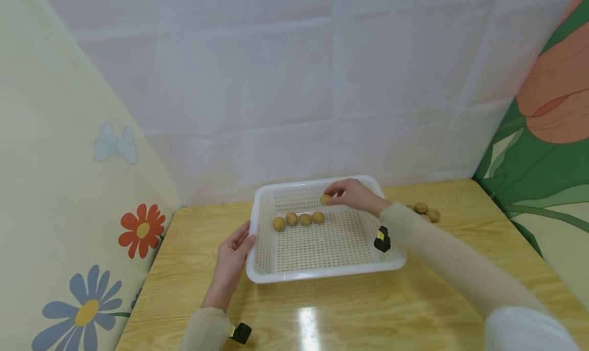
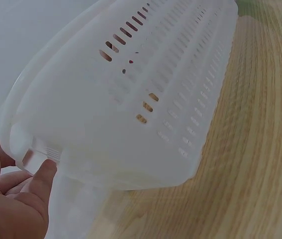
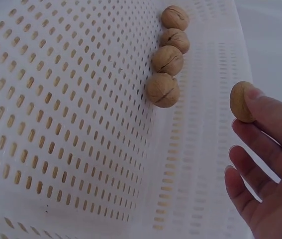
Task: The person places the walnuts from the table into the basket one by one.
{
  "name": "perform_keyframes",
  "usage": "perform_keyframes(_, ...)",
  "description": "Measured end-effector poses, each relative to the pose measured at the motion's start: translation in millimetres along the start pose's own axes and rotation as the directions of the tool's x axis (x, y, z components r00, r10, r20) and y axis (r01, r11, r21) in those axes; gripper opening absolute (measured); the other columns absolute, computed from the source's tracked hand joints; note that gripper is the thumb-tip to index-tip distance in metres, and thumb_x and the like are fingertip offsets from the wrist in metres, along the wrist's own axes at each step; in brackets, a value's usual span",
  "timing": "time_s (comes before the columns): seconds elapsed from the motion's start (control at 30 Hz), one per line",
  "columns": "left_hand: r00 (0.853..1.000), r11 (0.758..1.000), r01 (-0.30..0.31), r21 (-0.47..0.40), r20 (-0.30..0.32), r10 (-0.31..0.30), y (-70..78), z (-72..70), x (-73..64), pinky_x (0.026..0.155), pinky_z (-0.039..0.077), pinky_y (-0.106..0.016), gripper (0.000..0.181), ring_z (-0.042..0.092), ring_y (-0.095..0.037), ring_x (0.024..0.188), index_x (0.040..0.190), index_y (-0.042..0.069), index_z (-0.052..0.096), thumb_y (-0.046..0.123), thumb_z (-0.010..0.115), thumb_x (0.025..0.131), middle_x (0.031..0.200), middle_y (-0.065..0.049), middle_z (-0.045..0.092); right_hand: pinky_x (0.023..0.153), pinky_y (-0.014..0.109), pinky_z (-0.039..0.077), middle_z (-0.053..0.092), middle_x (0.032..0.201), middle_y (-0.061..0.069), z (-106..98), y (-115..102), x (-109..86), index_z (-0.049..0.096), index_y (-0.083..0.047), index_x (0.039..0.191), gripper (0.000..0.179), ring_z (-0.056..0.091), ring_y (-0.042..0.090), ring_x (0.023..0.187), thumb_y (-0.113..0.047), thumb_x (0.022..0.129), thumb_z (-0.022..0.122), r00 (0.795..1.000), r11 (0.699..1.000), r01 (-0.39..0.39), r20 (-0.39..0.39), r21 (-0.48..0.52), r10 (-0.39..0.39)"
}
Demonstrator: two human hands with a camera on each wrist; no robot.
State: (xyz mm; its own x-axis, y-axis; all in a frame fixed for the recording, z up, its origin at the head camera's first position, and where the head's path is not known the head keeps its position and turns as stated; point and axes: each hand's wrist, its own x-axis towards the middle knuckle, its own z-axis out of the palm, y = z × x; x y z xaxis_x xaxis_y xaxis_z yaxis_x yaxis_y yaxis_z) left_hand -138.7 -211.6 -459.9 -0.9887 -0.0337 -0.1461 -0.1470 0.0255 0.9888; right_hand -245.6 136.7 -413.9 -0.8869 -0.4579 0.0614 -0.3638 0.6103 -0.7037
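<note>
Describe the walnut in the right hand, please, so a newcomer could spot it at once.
Start at the white perforated basket. Toward its far side, the right hand pinches one tan walnut. Unlike the four walnuts lined up inside, this one is held.

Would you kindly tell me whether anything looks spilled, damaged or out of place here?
Nothing stands out: four walnuts sit in a row in the basket, the right hand pinches another walnut, and more walnuts lie bunched on the table.
</note>
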Motion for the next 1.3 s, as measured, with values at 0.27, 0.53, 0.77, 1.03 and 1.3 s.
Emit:
perform_keyframes(0.27, 1.000, 1.000, 0.017, 0.016, 0.008, -0.017, 3.0, -5.8, -0.8, 0.099, 0.053, -0.021, 0.054, 0.050, -0.025, 0.141, 0.158, 0.006, 0.043, 0.012, 0.059, 0.107, 0.158, -0.015, 0.049, 0.088, 0.035, 0.056, 0.076, 0.119, 0.005, 28, -6, 15.0, 0.075, -0.007, 0.124, 0.032, 0.067, 0.017, 0.100, -0.022, 0.096, 0.077, 0.996, 0.999, 0.038, 0.086, -0.005, -0.038)
perform_keyframes(0.53, 1.000, 1.000, 0.013, 0.001, 0.005, -0.013, 2.8, -6.2, -1.0, 0.100, 0.053, -0.023, 0.054, 0.050, -0.026, 0.141, 0.158, 0.006, 0.043, 0.011, 0.060, 0.107, 0.157, -0.016, 0.049, 0.084, 0.028, 0.053, 0.076, 0.110, -0.004, 58, -20, 29.2, 0.077, -0.013, 0.121, 0.027, 0.063, 0.009, 0.094, -0.023, 0.095, 0.078, 0.980, 0.998, 0.058, 0.190, 0.015, -0.060)
perform_keyframes(0.77, 1.000, 1.000, 0.007, 0.005, 0.003, -0.007, 2.1, -6.3, -1.6, 0.101, 0.053, -0.025, 0.054, 0.049, -0.026, 0.141, 0.158, 0.006, 0.044, 0.011, 0.060, 0.107, 0.157, -0.016, 0.049, 0.089, 0.026, 0.054, 0.076, 0.100, -0.008, 85, -31, 36.7, 0.079, -0.014, 0.115, 0.025, 0.065, 0.005, 0.090, -0.026, 0.093, 0.081, 0.967, 0.994, 0.094, 0.241, -0.054, -0.078)
perform_keyframes(1.03, 1.000, 1.000, 0.013, 0.010, 0.006, -0.014, 3.3, -5.8, -2.4, 0.101, 0.053, -0.024, 0.054, 0.050, -0.025, 0.140, 0.158, 0.008, 0.044, 0.013, 0.060, 0.107, 0.158, -0.014, 0.049, 0.093, 0.030, 0.054, 0.077, 0.100, -0.006, 105, -38, 41.3, 0.080, -0.015, 0.112, 0.025, 0.067, 0.010, 0.094, -0.029, 0.091, 0.082, 0.943, 0.968, 0.192, 0.304, -0.159, -0.137)
perform_keyframes(1.3, 1.000, 1.000, 0.011, 0.018, 0.007, -0.011, 2.7, -6.7, -2.7, 0.101, 0.054, -0.025, 0.054, 0.050, -0.025, 0.140, 0.158, 0.009, 0.044, 0.012, 0.060, 0.107, 0.158, -0.014, 0.049, 0.094, 0.032, 0.055, 0.077, 0.102, -0.006, 107, -38, 41.0, 0.078, -0.015, 0.114, 0.028, 0.068, 0.011, 0.095, -0.033, 0.093, 0.080, 0.944, 0.963, 0.193, 0.303, -0.188, -0.130)
